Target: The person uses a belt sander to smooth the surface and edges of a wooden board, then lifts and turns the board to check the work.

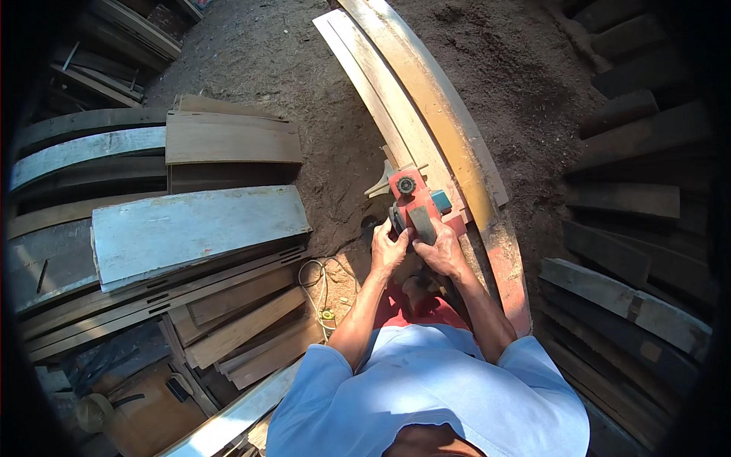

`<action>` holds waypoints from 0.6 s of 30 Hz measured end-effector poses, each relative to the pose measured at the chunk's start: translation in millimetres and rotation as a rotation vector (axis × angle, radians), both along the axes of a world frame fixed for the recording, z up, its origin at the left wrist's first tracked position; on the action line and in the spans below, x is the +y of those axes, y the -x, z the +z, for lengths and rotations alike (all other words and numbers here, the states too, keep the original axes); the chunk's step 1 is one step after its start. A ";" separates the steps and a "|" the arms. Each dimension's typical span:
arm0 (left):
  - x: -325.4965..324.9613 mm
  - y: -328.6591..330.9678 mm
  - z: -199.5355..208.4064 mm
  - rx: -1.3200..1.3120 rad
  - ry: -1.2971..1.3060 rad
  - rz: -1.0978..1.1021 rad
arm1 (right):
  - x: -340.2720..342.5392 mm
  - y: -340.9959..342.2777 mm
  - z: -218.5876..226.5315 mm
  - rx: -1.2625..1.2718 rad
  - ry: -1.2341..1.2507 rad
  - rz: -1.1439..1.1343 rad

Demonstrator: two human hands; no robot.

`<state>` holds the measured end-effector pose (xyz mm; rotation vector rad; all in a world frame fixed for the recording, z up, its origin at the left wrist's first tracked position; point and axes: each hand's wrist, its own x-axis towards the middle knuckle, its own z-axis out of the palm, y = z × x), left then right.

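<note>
In front of me is a red electric planer (413,199) with a black knob at its far end and a teal part on its right side. It is at the near end of a pale wooden board (396,107); whether its sole touches the wood I cannot tell. My left hand (388,250) is closed around the planer's left side, by a black rounded part. On the right, my right hand (442,250) grips its near end, thumb close to the left one. The fingers under the tool are hidden.
Beside the board runs a longer yellowish plank (438,99). Stacked boards, a light blue one (202,232) on top, stand left. More planks (628,297) line the right. A pale cord (324,283) and a yellow tape measure (327,314) lie near my left forearm.
</note>
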<state>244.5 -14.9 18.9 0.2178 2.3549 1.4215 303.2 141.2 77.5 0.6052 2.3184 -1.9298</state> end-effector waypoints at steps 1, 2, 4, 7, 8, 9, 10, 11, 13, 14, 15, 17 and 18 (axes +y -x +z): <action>-0.7 6.6 -3.9 0.029 -0.016 -0.014 | 0.1 5.0 -0.1 0.006 -0.011 0.003; -1.8 10.4 -7.1 0.035 -0.007 -0.009 | 0.1 10.2 0.3 0.010 -0.012 0.003; -2.0 20.1 -9.7 0.049 0.009 0.002 | 0.9 22.2 2.0 0.020 -0.015 0.003; -0.7 39.0 -12.5 0.019 -0.032 -0.009 | 1.1 39.4 2.2 0.002 -0.038 -0.009; 1.3 45.0 -11.3 0.018 -0.030 -0.003 | 2.7 45.0 0.0 0.007 -0.058 -0.008; 3.9 51.0 -10.2 0.017 -0.028 0.003 | 4.9 50.3 -3.5 0.012 -0.078 -0.007; 3.9 56.1 -8.9 0.013 -0.023 0.011 | 4.4 55.9 -4.3 0.014 -0.095 -0.004; 2.0 61.7 -12.8 0.000 -0.026 0.006 | 3.9 61.5 -4.7 0.013 -0.083 0.000; 0.0 72.9 -19.2 -0.026 -0.034 -0.005 | 4.6 72.1 -3.9 0.008 -0.061 0.006; 1.0 77.1 -20.0 0.007 -0.032 -0.003 | 6.1 75.8 -7.1 0.017 -0.074 0.020; 2.2 81.0 -20.7 0.039 -0.030 -0.001 | 8.3 78.7 -12.9 0.026 -0.086 0.034; 2.6 89.2 -21.1 0.078 -0.020 0.004 | 8.6 87.7 -13.8 0.033 -0.083 0.045; 2.9 93.3 -21.2 0.085 -0.013 0.009 | 9.3 92.3 -13.7 0.033 -0.069 0.044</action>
